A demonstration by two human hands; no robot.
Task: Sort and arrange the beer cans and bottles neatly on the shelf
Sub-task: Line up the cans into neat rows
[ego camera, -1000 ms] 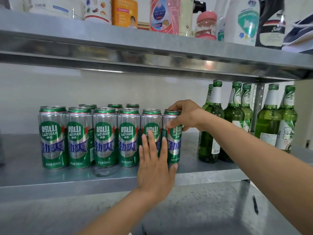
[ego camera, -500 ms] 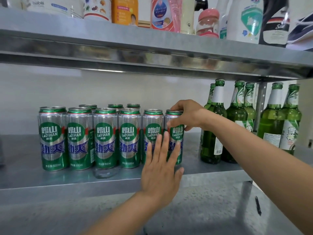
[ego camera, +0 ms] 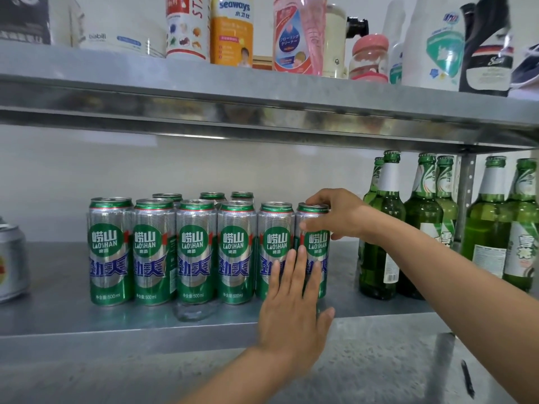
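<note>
Left hand [ego camera: 293,304]: shifted slightly rightward since a second ago. Its fingers [ego camera: 300,266] are held straight and together, laid flat against the fronts of the fifth can [ego camera: 274,225] and the end can [ego camera: 318,246]. Right hand [ego camera: 335,212]: the end can is gripped at its rim by curled fingers (thumb on the label). The row is stood on the shelf [ego camera: 58,287], with the bottles [ego camera: 379,228] well to the right.
</note>
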